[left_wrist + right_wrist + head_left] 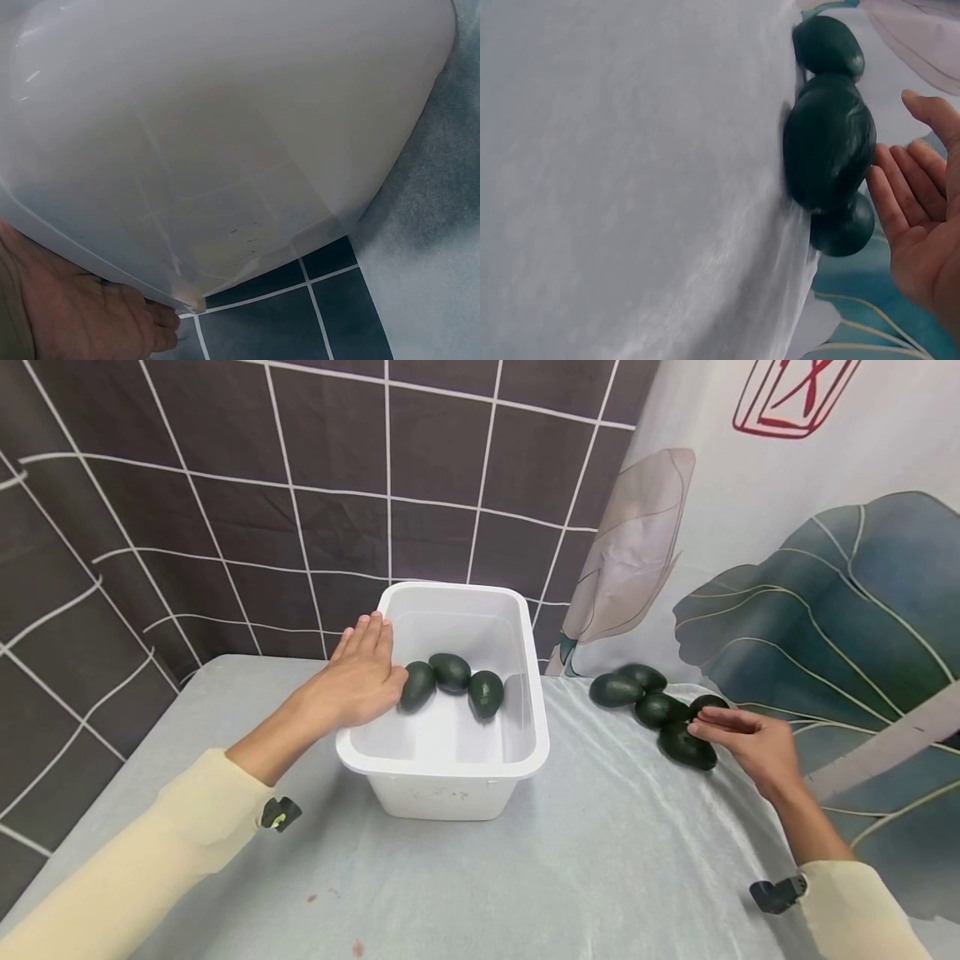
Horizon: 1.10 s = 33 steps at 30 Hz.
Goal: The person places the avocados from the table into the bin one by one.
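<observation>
A white plastic bin (442,769) stands on the cloth-covered table, with three dark green avocados (486,695) inside. My left hand (360,677) rests along the bin's left rim, fingers extended. In the left wrist view, this hand (94,315) lies beside the bin's outer wall (262,142). At the right, several more avocados (617,690) lie clustered. My right hand (753,743) reaches the cluster's near end, its fingertips at an avocado (686,747). The right wrist view has the palm of the hand (922,217) showing, with fingers beside the avocado (830,142).
Light grey cloth (600,860) covers the table, with creases near its right edge. A dark curtain with white grid lines (337,527) hangs behind the bin. Behind the loose avocados is a leaf-patterned curtain (825,602). Small reddish spots (357,948) mark the cloth in front.
</observation>
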Motion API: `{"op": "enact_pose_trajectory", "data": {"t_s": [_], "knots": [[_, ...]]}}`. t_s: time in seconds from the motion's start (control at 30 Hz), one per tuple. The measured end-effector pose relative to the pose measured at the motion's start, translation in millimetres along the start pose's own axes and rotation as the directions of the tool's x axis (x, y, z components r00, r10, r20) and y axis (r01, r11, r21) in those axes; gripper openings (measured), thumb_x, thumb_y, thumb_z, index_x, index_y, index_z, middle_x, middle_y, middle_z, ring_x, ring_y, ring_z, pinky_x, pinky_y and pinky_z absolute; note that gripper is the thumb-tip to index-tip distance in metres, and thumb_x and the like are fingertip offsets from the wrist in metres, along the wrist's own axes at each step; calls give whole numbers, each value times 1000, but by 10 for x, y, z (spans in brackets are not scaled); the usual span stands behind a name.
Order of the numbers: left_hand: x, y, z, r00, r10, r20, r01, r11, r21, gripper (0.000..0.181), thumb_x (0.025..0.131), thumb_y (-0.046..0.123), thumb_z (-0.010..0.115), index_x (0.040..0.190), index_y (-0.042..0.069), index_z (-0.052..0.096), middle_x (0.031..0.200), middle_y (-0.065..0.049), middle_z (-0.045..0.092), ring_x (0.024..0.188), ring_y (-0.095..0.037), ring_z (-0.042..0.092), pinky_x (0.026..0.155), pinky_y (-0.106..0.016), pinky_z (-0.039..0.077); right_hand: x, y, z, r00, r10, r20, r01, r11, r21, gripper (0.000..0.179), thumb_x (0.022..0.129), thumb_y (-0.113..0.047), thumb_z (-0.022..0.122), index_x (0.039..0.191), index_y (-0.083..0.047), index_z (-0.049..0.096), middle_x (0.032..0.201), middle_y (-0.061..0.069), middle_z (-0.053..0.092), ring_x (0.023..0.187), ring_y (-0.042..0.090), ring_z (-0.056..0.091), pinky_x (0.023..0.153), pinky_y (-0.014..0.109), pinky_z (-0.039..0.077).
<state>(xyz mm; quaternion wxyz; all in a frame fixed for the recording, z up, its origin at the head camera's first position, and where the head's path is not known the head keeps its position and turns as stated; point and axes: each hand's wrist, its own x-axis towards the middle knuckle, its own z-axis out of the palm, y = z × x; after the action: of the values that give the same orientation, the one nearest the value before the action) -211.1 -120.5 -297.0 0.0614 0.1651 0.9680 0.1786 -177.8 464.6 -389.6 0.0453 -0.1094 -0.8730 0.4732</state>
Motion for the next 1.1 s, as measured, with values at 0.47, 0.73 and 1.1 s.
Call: {"op": "enact_pose_trajectory", "data": {"t_s": [0.47, 0.73, 1.1], "knots": [[-8, 14, -10, 1000, -2, 4, 2, 1000, -2, 82, 113, 35, 24, 175, -12, 0, 187, -30, -11, 177, -48, -12, 145, -60, -7, -48, 201, -114, 997, 73, 3, -70, 975, -211, 80, 89, -57, 95, 148, -8, 75, 94, -45, 72, 98, -22, 55, 77, 12, 51], [-8, 9, -2, 1000, 0, 2, 0, 1000, 0, 82, 113, 35, 24, 175, -12, 0, 188, -30, -11, 177, -49, -12, 145, -60, -7, -25, 241, -111, 994, 70, 81, -45, 958, -283, 87, 90, -53, 95, 155, -3, 67, 119, -21, 82, 98, -23, 51, 79, 15, 51], [-13, 2, -2, 1000, -1, -1, 1, 1000, 3, 82, 113, 35, 24, 175, -12, 0, 187, -30, -11, 177, -49, -11, 145, -61, -6, -31, 266, -50, 991, 31, 133, 12, 950, -311, 91, 91, -42, 97, 159, 5, 60, 159, 37, 60, 99, -16, 53, 76, 11, 55]]}}
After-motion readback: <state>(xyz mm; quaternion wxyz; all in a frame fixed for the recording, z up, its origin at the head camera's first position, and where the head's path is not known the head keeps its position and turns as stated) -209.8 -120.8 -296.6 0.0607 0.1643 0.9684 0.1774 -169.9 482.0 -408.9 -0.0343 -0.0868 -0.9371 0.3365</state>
